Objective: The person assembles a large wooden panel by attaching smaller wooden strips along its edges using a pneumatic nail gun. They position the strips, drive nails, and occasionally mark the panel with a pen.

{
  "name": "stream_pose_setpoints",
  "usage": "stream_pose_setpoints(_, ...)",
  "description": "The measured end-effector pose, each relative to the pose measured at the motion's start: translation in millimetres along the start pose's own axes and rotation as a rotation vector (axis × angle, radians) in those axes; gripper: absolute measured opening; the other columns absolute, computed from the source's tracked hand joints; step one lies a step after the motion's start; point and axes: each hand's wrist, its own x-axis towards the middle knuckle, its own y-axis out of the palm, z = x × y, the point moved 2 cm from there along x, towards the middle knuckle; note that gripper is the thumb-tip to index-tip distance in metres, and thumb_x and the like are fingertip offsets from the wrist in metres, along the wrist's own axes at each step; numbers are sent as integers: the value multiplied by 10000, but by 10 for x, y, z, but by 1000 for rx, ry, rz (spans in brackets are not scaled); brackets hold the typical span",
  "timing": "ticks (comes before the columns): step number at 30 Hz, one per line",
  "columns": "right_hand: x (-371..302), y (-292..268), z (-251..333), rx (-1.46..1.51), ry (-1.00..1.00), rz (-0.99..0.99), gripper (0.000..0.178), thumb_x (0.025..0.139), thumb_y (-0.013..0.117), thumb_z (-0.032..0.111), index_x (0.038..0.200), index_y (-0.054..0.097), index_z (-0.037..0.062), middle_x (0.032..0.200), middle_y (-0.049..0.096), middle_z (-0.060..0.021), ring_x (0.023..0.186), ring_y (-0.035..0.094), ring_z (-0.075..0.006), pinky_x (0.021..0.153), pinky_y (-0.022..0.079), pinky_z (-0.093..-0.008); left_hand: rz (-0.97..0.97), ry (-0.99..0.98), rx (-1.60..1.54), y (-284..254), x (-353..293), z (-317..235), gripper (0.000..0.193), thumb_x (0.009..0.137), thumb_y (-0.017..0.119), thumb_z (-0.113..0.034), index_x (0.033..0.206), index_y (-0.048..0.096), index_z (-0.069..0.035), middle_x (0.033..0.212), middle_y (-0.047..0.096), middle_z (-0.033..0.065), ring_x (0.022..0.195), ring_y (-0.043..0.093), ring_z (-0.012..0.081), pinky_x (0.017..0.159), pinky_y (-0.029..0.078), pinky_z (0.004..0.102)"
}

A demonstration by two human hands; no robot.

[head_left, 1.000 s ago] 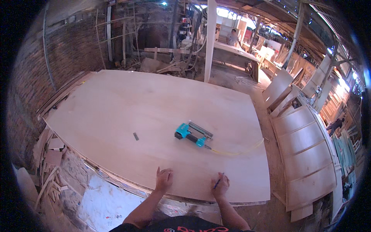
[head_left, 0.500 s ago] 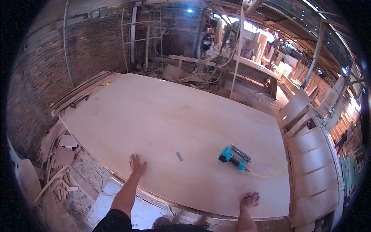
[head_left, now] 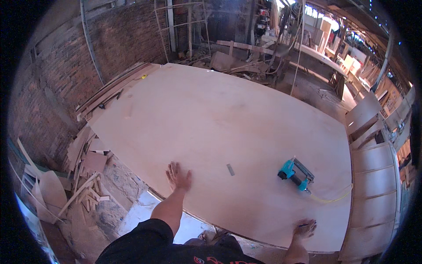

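**Pressing flat on the plywood**

Leaning over the plywood [head_left: 220,127], both arms spread wide. Laying the left hand [head_left: 178,176] flat near the sheet's near edge, fingers spread, gripping nothing. Resting the right hand [head_left: 304,229] at the near edge too, fingers extended, holding nothing as far as can be told. Lying between the hands, just right of the left one: a small grey strip [head_left: 230,169]. Sitting beyond the right hand: a teal nailer [head_left: 295,174], trailing a yellow hose [head_left: 334,199]. Piling up left of the left hand: wood scraps [head_left: 85,167].
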Motion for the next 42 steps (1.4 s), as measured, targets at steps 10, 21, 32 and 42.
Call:
stream_pose_setpoints(10,118,215,-151,45,65,83,531,964,504,474,1391,519,159,1486,491,-8,1396,408,-267,1103,272,-569,-13,-5,36,61,4,7,814,948,407,-590,1561,216,-89,1644,101,126,1525,34,274,1230,37,460)
stream_pose_setpoints(21,203,558,-334,294,152,50,547,969,475,514,1398,511,177,1502,468,2,1411,385,-247,1118,255,-563,-5,2,12,29,16,-47,814,941,443,-569,1554,234,-76,1641,112,125,1522,53,275,1230,43,459)
stream_pose_setpoints(32,154,215,-201,417,131,106,582,990,425,512,1435,476,141,1531,425,-21,1430,350,-251,1124,253,-583,-1,5,12,6,7,-36,805,947,434,-569,1553,238,-77,1638,128,127,1522,62,273,1228,47,463)
stream_pose_setpoints(42,111,32,-83,37,82,131,563,992,442,489,1421,495,128,1514,450,-35,1423,365,-254,1134,255,-557,-6,7,13,-15,17,-13,818,938,448,-575,1552,241,-76,1635,135,134,1520,73,283,1226,54,471)
